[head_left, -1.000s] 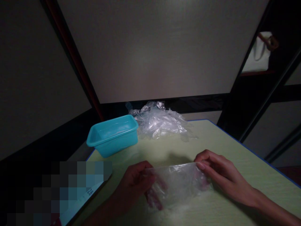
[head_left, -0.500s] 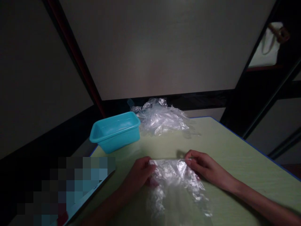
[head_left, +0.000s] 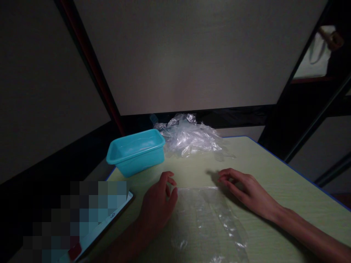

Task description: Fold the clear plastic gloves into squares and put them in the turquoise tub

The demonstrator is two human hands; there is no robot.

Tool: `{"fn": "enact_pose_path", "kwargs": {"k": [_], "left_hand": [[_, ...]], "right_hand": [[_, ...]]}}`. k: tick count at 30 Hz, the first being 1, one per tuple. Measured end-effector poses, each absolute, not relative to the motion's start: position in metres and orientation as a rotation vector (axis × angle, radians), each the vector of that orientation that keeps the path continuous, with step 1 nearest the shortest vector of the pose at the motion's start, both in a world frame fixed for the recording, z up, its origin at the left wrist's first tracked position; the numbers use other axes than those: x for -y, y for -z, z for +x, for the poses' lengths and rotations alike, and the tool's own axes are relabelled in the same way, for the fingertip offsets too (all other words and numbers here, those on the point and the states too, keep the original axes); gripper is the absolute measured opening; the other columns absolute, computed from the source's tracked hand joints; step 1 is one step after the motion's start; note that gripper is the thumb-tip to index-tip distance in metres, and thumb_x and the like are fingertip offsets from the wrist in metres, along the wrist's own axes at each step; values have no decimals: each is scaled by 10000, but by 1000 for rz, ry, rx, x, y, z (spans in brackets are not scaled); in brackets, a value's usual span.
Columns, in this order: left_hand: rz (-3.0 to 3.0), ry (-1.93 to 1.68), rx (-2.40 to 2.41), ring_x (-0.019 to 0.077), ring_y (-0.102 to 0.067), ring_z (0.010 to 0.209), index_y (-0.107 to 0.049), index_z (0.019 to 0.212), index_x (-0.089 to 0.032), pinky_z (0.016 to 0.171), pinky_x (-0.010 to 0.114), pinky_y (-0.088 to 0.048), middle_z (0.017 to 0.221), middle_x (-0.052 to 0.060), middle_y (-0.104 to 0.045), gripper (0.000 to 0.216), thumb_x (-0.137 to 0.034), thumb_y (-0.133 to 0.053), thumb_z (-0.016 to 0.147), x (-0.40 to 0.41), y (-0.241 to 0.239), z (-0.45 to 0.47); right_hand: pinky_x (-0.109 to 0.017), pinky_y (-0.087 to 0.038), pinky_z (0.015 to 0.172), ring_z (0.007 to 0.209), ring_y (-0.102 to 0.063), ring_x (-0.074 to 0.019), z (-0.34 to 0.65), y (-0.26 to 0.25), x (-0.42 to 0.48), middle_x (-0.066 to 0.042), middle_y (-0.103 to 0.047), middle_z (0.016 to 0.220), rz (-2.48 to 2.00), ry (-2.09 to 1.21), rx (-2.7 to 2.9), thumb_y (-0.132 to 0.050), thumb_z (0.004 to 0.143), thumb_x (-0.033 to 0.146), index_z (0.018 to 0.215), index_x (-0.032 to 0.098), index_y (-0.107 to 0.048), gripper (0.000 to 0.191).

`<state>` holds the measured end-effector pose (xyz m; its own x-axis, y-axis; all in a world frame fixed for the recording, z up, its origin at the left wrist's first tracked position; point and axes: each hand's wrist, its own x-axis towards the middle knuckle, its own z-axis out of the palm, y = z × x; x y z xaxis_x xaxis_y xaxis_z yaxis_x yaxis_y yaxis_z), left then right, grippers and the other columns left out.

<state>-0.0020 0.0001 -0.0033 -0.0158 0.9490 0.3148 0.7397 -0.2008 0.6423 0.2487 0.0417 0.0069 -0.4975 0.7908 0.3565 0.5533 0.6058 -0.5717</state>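
Note:
A clear plastic bag [head_left: 204, 219] lies spread flat on the table in front of me, its straight top edge facing away. My left hand [head_left: 159, 202] is at the bag's upper left corner, fingers loosely curved and apart, holding nothing. Whether its thumb touches the bag I cannot tell. Off the upper right corner, my right hand [head_left: 248, 190] hovers over the table with bent fingers and a gap between thumb and fingers. Nothing shows in its grasp.
A turquoise plastic basin [head_left: 142, 162] stands at the table's back left. Beside it lies a crumpled heap of clear plastic bags [head_left: 189, 137]. A tablet-like device [head_left: 102, 226], partly blurred out, rests at the left edge of the light green table [head_left: 285, 190]. Behind are cabinet panels [head_left: 186, 58].
Both hands have let go of the bag's top edge and moved apart from each other. The bag, bunched and held up before, now lies flatter on the table.

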Motion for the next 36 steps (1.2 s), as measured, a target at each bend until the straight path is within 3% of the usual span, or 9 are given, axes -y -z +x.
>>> {"fn": "enact_pose_path", "kwargs": {"k": [5, 16, 36], "left_hand": [[2251, -879, -1734, 185, -634, 662, -517, 1092, -160, 641, 308, -490, 842, 47, -705, 308, -201, -391, 814, 10, 6, 1], [2360, -662, -1793, 226, -638, 879, -481, 1188, -131, 752, 354, -501, 934, 84, -685, 356, -192, -382, 852, 5, 6, 2], [2490, -791, -1505, 244, -521, 1054, -439, 1216, -97, 921, 449, -416, 1125, 130, -602, 373, -151, -349, 859, -1, 13, 1]], "right_hand": [[-344, -502, 772, 893, -600, -187, 254, -7, -44, -73, -652, 955, -833, -431, 2459, -389, 920, 216, 1009, 194, -608, 237], [-319, -509, 733, 842, -612, -176, 253, -13, -41, -68, -657, 911, -729, -444, 2584, -397, 922, 218, 1002, 193, -635, 252], [-335, -496, 814, 977, -588, -199, 240, -23, -11, -97, -663, 1001, -525, -686, 2685, -426, 887, 140, 1020, 154, -628, 243]]}}
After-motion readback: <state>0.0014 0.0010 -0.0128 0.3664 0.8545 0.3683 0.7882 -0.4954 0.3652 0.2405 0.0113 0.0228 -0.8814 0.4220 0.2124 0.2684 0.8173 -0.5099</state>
